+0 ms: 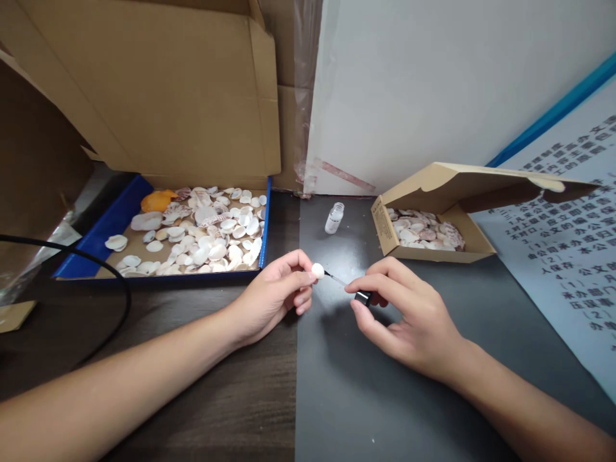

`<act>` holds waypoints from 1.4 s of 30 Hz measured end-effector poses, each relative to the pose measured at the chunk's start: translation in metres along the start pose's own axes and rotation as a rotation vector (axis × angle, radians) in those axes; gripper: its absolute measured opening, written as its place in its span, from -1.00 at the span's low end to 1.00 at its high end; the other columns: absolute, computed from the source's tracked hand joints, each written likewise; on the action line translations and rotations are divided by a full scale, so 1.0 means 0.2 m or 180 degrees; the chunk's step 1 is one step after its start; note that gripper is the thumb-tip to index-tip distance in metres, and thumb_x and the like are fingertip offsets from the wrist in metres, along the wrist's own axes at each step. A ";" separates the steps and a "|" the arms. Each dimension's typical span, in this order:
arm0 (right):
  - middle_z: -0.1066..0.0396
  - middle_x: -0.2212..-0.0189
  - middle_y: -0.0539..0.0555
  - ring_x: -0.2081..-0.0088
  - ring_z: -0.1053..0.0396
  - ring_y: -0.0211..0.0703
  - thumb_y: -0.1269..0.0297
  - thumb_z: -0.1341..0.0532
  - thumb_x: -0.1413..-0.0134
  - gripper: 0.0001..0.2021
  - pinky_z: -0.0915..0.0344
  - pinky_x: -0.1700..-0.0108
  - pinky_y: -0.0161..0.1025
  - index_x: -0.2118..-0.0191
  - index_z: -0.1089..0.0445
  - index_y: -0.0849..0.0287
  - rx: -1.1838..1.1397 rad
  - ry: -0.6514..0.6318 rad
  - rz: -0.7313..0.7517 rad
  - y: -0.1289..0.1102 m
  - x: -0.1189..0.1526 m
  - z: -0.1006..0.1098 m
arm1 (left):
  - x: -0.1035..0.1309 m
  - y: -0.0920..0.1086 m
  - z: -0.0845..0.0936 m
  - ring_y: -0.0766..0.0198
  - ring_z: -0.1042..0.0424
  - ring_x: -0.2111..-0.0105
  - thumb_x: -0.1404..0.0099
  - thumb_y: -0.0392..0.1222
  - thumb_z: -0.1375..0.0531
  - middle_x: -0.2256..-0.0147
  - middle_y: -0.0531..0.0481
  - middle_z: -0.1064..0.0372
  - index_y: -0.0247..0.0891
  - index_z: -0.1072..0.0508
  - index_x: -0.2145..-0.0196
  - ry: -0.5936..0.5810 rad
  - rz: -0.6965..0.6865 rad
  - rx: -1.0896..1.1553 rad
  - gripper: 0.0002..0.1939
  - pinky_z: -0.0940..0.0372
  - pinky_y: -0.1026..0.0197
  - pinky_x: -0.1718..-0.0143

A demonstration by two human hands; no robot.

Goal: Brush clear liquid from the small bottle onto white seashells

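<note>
The clear glass bottle [333, 221] stands uncapped on the grey surface [346, 404]. Nearer the wearer than the bottle, the left hand [275, 292] pinches a small white seashell [317, 271] between thumb and fingertips. The right hand [409, 314], nearer too and to the bottle's right, grips the black brush cap [364, 298], its thin applicator stem [339, 280] aimed at the shell; whether the tip touches it or stops just beside it, I cannot tell. So the brush is out and a shell is picked up; the cap is not yet back on the bottle. Many shells lie loose in the blue-walled carton [104, 224] left of the bottle, more in the small cardboard box [384, 226] right of it.
</note>
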State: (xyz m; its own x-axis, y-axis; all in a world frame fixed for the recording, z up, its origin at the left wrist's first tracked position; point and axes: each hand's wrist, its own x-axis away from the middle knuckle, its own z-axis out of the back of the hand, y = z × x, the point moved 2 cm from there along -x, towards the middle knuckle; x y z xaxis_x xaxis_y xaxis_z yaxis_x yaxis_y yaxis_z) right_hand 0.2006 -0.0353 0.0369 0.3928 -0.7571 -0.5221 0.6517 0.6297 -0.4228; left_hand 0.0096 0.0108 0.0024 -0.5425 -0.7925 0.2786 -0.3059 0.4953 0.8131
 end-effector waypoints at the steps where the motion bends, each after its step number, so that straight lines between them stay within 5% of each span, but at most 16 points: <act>1: -0.36 0.38 0.06 0.48 -0.34 -0.29 0.46 -0.23 -0.16 -0.90 -0.35 0.48 -0.30 0.21 -0.48 0.26 0.0001 0.0019 -0.0017 0.00 0.00 0.00 | 0.00 0.00 0.00 0.49 -0.10 0.60 -0.22 -0.25 -0.30 0.55 0.18 -0.15 -0.25 -0.28 0.41 0.0006 -0.0002 0.0010 -0.78 -0.08 0.38 0.53; 8: -0.34 0.37 0.06 0.45 -0.33 -0.29 0.48 -0.23 -0.15 -0.87 -0.37 0.45 -0.33 0.18 -0.47 0.25 -0.0231 0.0047 0.0283 -0.02 0.00 0.01 | 0.00 -0.01 0.00 0.47 -0.09 0.61 -0.23 -0.24 -0.28 0.61 0.20 -0.10 -0.24 -0.28 0.40 -0.0023 -0.0024 -0.0012 -0.80 -0.08 0.38 0.54; 14: -0.27 0.42 0.03 0.48 -0.28 -0.31 0.52 -0.22 -0.08 -0.91 -0.29 0.50 -0.34 0.31 -0.47 0.26 -0.0038 0.0102 0.0040 -0.01 0.00 0.00 | -0.01 -0.01 0.00 0.49 -0.09 0.61 -0.23 -0.25 -0.28 0.57 0.19 -0.13 -0.25 -0.27 0.41 -0.0029 -0.0017 -0.0009 -0.79 -0.08 0.38 0.54; 20: -0.32 0.34 0.07 0.47 -0.30 -0.33 0.50 -0.24 -0.14 -0.85 -0.36 0.44 -0.33 0.16 -0.46 0.28 -0.0146 0.0025 0.0179 -0.01 0.00 -0.01 | 0.00 -0.01 0.00 0.47 -0.09 0.61 -0.23 -0.26 -0.27 0.60 0.19 -0.12 -0.24 -0.29 0.39 -0.0055 -0.0019 0.0020 -0.82 -0.08 0.38 0.54; 42: -0.32 0.34 0.06 0.49 -0.29 -0.31 0.50 -0.23 -0.09 -0.86 -0.33 0.47 -0.31 0.22 -0.48 0.24 -0.0039 -0.0087 -0.0075 0.01 0.01 -0.01 | -0.01 0.00 0.00 0.50 -0.11 0.61 -0.19 -0.25 -0.30 0.55 0.17 -0.18 -0.26 -0.28 0.41 0.0028 -0.0022 0.0008 -0.79 -0.09 0.38 0.55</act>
State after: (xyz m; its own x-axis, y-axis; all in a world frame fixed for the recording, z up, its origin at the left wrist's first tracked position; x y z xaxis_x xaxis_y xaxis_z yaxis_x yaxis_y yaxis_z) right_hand 0.2006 -0.0354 0.0335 0.3950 -0.7761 -0.4916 0.6531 0.6136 -0.4439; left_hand 0.0108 0.0115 0.0017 -0.5336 -0.7989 0.2775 -0.3114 0.4907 0.8138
